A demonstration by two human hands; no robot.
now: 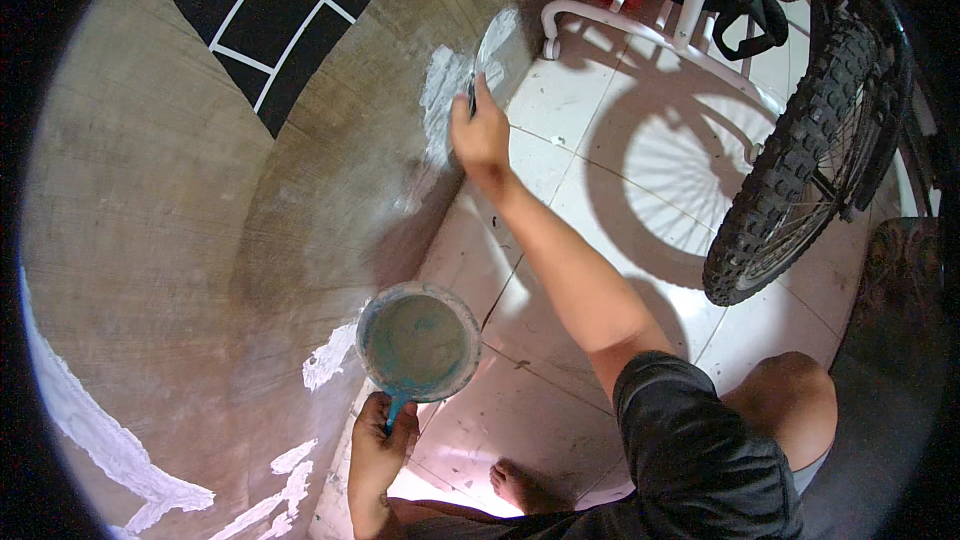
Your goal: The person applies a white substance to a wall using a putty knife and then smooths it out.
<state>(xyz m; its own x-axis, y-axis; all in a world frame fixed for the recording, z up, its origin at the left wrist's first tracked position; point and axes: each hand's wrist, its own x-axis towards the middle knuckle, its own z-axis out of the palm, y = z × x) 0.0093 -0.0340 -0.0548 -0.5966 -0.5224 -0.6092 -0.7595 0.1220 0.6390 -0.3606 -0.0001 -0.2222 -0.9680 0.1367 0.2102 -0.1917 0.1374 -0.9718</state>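
Pan: we see it left of the bicycle wheel (775, 195) and nearer our body; the pan (415, 340) looks light and stiff to us, hardly fragile, perhaps slippery along its smeared rim; its blue handle seems the place to grip
Tool: well left of the wheel, up against the wall (200, 240); we judge the dark tool (473, 95) light and thin, best pinched by its handle; its blade is hard to make out
Left hand: ours (382, 450), closed round the pan's handle
Right hand: ours (482, 135), narrow about the tool, among white patches (440, 95)
Counts: one pan; one tool; two hands; one bicycle wheel; one wall; at least four white patches, all left of the wheel
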